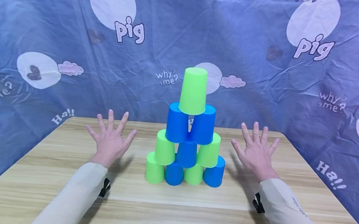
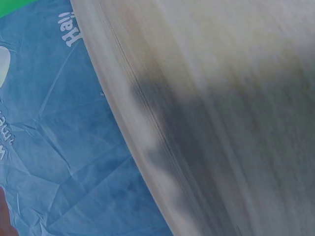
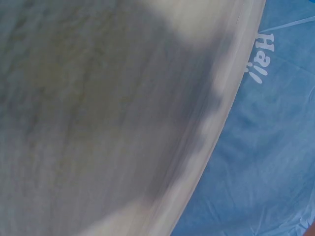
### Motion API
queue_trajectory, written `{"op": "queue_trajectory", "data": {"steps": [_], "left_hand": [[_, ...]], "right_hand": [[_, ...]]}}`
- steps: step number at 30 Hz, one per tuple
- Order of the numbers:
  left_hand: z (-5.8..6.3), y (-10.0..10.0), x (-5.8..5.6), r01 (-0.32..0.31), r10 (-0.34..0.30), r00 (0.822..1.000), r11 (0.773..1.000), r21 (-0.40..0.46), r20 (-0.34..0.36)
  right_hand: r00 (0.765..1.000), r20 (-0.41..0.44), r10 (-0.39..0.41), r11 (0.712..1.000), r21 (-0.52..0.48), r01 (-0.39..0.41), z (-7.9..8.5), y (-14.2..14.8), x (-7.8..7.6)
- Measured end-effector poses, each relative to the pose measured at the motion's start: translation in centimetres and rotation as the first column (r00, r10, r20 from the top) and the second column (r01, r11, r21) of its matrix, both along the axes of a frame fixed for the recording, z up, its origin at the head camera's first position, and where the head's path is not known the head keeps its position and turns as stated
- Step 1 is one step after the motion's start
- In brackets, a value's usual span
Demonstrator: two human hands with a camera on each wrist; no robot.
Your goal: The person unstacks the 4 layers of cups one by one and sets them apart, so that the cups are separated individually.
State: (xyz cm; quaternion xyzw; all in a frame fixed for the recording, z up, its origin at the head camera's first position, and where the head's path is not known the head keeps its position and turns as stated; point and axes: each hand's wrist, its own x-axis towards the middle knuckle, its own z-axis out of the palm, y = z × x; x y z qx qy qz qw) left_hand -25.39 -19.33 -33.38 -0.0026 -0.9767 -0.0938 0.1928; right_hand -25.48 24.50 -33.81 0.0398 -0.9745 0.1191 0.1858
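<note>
A pyramid of upside-down plastic cups in green and blue stands mid-table in the head view. One green cup [image 1: 193, 92] tops it, over two blue cups, the left blue cup [image 1: 177, 123] and the right blue cup [image 1: 203, 125]. Below them a blue cup [image 1: 186, 154] sits between two green ones, above a bottom row of alternating colours. My left hand [image 1: 110, 141] is held over the table to the left of the stack, fingers spread and straight. To the right, my right hand [image 1: 257, 150] mirrors it, also spread. Neither hand touches a cup.
The wood-grain table [image 1: 170, 214] ends at a back edge against a blue printed cloth [image 1: 161, 25], which also hangs at both sides. Both wrist views show mostly tabletop with a hand's shadow, plus the table edge and cloth.
</note>
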Motion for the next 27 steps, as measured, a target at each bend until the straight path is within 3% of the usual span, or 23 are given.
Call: {"op": "queue_trajectory", "data": {"steps": [9, 14, 18, 21, 23, 27], "left_hand": [[0.3, -0.2, 0.3, 0.008, -0.007, 1.000, 0.999, 0.035, -0.008], [1.8, 0.2, 1.0, 0.080, -0.067, 0.993, 0.988, 0.135, -0.098], [3.3, 1.0, 1.5, 0.165, -0.125, 0.973, 0.965, 0.206, -0.194], [4.5, 1.8, 1.9, 0.252, -0.175, 0.947, 0.924, 0.287, -0.267], [5.6, 2.5, 2.1, 0.301, -0.198, 0.933, 0.888, 0.349, -0.301], [8.2, 4.1, 2.7, 0.356, -0.217, 0.918, 0.820, 0.448, -0.331]], "right_hand": [[0.994, 0.024, 0.105, 0.989, -0.106, -0.102, 0.2, -0.9, 1.0], [0.977, 0.044, 0.210, 0.952, -0.237, -0.194, -0.1, -1.5, 2.1], [0.958, 0.071, 0.277, 0.909, -0.343, -0.237, -0.3, -2.0, 2.9], [0.942, 0.104, 0.318, 0.854, -0.463, -0.237, -0.3, -2.4, 3.5], [0.927, 0.130, 0.352, 0.795, -0.565, -0.223, -0.2, -2.7, 4.0], [0.892, 0.127, 0.434, 0.648, -0.731, -0.211, 0.0, -3.6, 4.9]]}}
